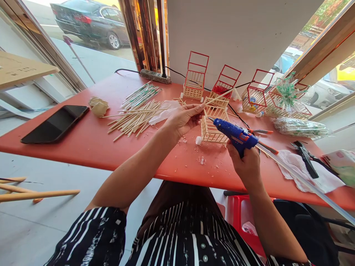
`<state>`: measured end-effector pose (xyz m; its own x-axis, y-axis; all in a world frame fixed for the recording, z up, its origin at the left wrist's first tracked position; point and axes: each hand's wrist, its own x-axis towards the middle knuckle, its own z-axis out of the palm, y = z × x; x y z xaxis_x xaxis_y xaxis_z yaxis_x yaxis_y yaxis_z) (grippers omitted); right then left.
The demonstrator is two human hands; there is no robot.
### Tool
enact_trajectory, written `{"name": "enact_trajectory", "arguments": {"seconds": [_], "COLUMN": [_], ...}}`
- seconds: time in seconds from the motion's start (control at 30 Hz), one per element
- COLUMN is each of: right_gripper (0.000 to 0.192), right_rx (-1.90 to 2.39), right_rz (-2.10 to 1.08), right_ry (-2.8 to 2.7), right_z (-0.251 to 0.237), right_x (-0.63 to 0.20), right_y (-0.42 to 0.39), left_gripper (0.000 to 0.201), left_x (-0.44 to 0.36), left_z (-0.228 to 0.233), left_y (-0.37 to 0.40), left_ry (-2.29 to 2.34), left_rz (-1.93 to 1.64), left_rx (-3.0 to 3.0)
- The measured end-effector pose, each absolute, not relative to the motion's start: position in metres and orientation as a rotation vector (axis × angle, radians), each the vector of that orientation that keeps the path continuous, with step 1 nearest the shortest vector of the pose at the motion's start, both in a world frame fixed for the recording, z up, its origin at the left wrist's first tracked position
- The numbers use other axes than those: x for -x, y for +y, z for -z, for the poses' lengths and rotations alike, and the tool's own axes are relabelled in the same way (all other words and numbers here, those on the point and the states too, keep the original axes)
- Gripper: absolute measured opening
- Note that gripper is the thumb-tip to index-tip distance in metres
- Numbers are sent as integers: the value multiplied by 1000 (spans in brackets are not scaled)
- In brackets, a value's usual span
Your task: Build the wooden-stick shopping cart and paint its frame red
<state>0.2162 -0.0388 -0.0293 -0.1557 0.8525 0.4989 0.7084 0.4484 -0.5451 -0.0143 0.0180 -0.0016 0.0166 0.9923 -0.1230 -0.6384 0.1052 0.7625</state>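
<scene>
We're gripping the blue glue gun (231,131) in our right hand (249,162), nozzle (211,119) near the wooden stick (220,97) our left hand (185,120) is pinching. Stick cart (212,130) is sitting on the tabletop (133,153).

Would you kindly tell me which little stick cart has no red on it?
The pale wooden cart nearest the blue glue gun; the carts behind are red-framed.

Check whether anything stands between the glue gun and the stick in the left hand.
Nothing visible does: the glue gun in the right hand has its nozzle near the stick pinched in the left hand, the pale cart showing behind.
</scene>
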Motion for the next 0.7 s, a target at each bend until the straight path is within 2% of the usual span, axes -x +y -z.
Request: {"name": "enact_trajectory", "arguments": {"seconds": [0.5, 0.7], "right_gripper": [32, 37], "right_rx": [1266, 1315], "right_rz": [-274, -282], "right_ry": [-1926, -1885], "right_z": [25, 26], "right_x": [-213, -214], "right_y": [-40, -40], "left_gripper": [27, 27], "left_x": [15, 15], "left_z": [3, 1], "left_y": [18, 17], "left_ry": [814, 795], "left_rz": [-1407, -1397], "left_rx": [-705, -686]}}
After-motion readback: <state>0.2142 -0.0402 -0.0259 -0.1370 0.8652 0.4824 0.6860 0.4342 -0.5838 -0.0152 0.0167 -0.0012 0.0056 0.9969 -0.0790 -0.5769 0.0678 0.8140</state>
